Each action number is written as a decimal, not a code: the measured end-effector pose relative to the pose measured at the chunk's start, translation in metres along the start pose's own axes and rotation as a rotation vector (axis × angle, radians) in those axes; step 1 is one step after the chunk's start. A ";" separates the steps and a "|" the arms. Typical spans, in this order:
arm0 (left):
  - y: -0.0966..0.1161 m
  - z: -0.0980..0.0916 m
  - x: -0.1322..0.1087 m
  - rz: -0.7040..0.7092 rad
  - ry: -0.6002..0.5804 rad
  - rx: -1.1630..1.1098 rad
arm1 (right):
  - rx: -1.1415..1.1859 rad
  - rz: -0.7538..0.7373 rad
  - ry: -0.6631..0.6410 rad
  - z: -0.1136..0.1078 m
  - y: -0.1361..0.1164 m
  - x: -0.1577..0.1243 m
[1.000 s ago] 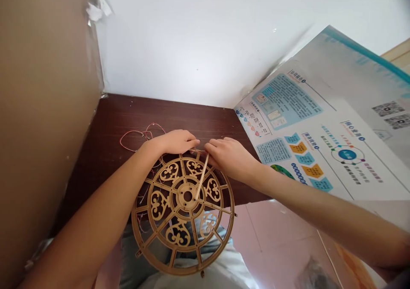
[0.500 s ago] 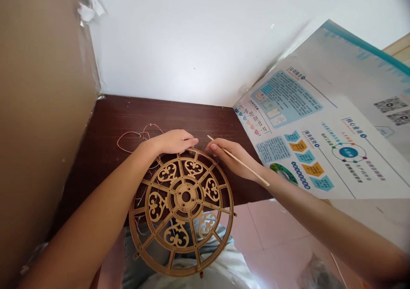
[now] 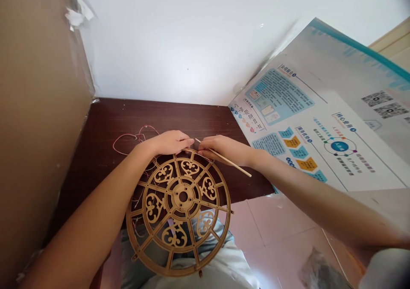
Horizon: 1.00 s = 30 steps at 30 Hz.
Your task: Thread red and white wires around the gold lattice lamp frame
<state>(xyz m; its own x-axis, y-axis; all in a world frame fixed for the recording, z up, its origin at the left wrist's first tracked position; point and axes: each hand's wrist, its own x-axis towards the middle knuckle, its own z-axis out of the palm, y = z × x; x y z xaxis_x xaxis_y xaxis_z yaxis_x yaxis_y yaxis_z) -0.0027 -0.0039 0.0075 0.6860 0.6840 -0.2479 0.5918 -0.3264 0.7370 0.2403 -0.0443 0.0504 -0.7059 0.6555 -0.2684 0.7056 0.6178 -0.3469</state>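
A round, gold-brown openwork frame (image 3: 183,214) with spokes and scroll ornaments leans at the near table edge, its lower part over my lap. My left hand (image 3: 173,142) is closed over its far rim, the thumb pointing right. A thin pale wooden stick (image 3: 232,164) lies slanted in my right hand (image 3: 226,148), which grips it with fingers bent beside the same rim. The fingertips of both hands are close together. What the right fingertips touch is partly hidden. Thin red and white wires (image 3: 123,139) run out behind the frame on the left.
The dark red-brown table (image 3: 188,118) meets a white wall (image 3: 166,45) at the back. A brown panel (image 3: 35,88) stands on the left. On the right leans a printed board (image 3: 320,122) with blue and orange graphics. Pink floor tiles (image 3: 272,229) show below.
My right hand has moved left with the stick, bringing its fingertips nearer my left hand at the rim. My left hand keeps its hold. The view has shifted slightly.
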 end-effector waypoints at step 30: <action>0.006 0.001 0.000 -0.008 0.052 0.092 | -0.592 0.181 -0.199 -0.001 -0.068 0.038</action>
<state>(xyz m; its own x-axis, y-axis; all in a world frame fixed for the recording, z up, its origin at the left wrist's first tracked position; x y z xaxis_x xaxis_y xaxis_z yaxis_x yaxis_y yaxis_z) 0.0018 -0.0063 0.0116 0.6599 0.7188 -0.2188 0.6350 -0.3779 0.6737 0.1662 -0.0611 0.0644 -0.5306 0.7139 -0.4568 0.6889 0.6773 0.2583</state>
